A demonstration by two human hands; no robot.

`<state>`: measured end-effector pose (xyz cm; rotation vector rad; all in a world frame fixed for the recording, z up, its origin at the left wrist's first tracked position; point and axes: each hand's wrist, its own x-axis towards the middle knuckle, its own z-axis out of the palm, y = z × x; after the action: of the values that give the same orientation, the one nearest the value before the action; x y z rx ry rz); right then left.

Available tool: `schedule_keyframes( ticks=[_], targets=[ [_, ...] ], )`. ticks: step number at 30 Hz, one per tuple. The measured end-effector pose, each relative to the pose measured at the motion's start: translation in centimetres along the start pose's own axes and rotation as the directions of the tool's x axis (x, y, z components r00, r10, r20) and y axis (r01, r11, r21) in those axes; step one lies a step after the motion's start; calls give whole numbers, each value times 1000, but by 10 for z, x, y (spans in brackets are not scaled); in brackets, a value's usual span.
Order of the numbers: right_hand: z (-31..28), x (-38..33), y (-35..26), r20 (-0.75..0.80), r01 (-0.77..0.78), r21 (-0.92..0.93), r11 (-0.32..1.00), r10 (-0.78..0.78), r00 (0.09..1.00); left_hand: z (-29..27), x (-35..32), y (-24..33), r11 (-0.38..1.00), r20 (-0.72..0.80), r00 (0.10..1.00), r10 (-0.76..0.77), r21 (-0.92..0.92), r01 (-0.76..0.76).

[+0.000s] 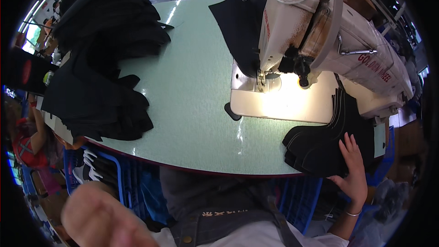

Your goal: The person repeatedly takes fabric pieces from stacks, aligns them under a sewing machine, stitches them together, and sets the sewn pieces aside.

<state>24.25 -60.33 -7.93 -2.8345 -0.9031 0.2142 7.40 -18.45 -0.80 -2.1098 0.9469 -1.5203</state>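
Black fabric stack (320, 148): fanned curved pieces, table edge; right hand (353, 169) flat on top, fingers spread.

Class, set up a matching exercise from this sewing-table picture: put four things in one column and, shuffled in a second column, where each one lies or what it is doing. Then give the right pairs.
Column one:
1. right hand
2. left hand
3. sewing machine
4. big pile of black cut pieces

Column two:
A. stands at the far right of the pale green table
B. heaped along the table's left side
C. blurred, low and near the camera, off the table
D. rests open on the small stack of black pieces at the table's near right edge

Pairs: 1-D, 2-C, 3-A, 4-B
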Motion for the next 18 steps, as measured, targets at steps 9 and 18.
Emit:
schedule_keyframes(
  ticks=[9, 18],
  targets=[
    [-15, 3, 36, 1, 107, 246, 963, -111, 994, -43, -72, -54, 743, 522, 539, -661, 558, 371],
    [-11, 15, 13, -156, 36, 158, 987, -11, 988, -72, -106, -95, 519, 709, 117, -695, 382, 765]
  ],
)
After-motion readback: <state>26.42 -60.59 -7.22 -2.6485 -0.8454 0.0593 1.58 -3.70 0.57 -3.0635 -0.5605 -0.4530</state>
